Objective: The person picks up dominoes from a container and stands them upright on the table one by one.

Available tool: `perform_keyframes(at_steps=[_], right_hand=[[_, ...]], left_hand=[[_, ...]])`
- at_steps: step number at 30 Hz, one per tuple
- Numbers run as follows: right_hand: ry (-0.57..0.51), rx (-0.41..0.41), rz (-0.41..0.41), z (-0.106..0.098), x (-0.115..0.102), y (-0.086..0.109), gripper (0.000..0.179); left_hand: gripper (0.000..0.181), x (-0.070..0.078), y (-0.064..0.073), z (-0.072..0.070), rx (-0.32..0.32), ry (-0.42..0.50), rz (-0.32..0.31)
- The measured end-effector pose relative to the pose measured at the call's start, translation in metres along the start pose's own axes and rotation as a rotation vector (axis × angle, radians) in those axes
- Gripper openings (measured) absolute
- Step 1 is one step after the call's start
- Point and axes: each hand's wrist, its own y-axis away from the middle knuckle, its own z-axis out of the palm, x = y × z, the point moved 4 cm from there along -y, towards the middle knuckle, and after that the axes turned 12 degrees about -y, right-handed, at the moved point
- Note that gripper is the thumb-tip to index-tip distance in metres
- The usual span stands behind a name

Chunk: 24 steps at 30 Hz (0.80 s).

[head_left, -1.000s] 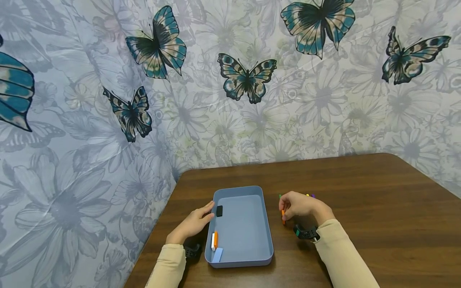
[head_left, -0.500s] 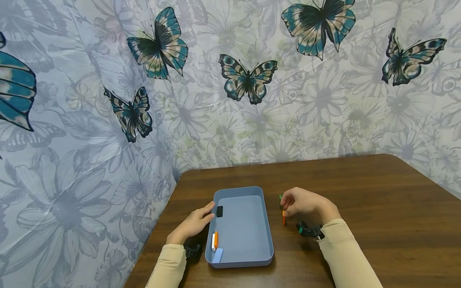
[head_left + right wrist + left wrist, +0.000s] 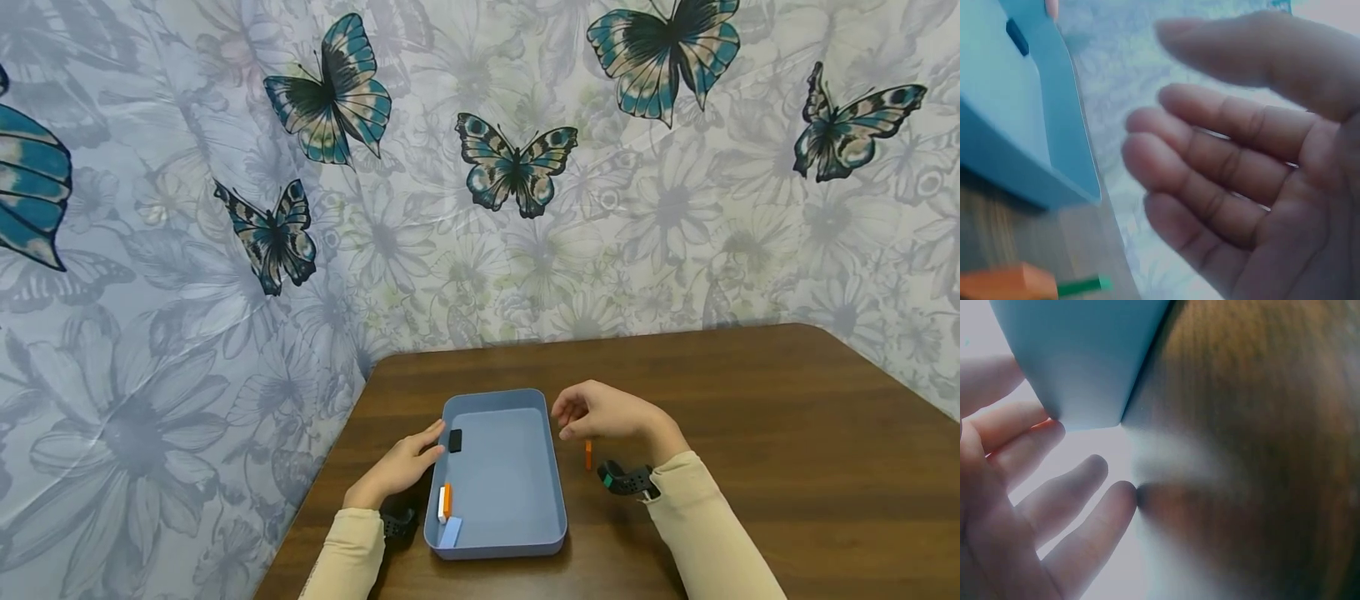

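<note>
A blue-grey tray [image 3: 561,500] lies on the table. My left hand [image 3: 397,467] rests with relaxed fingers at its left rim. Inside the tray are a black block [image 3: 455,440] by the left wall, a white block [image 3: 442,503] beside an orange one, and a light blue piece [image 3: 452,532] in the near left corner. Just right of the tray my right hand [image 3: 609,410] hovers, fingers loosely bent, thumb apart, palm holding nothing in the right wrist view. Under it on the table stands an orange stick-like block [image 3: 588,455], with a green piece [image 3: 1079,287] beyond it.
The brown wooden table [image 3: 787,467] extends to the right and behind the tray. A wall covering with butterflies and flowers [image 3: 517,167] rises at the back and left. Both wrists wear dark straps with devices [image 3: 628,479].
My right hand has come away from the orange block and shifted left and slightly up toward the tray's right rim. The block stays on the table. My left hand has barely moved.
</note>
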Motion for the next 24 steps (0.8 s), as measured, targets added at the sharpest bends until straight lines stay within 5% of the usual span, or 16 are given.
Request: perform_keyframes(at_steps=[12,24], right_hand=[[-0.07,-0.177,-0.137,0.059,-0.035,-0.051,0.019],[-0.031,-0.323,-0.083,0.099,-0.042,-0.089,0.024]], left_hand=[[0.053,0.004,-0.001,0.0,0.002,0.001,-0.001],[0.052,0.004,-0.001,-0.002,0.009,-0.007,-0.01]])
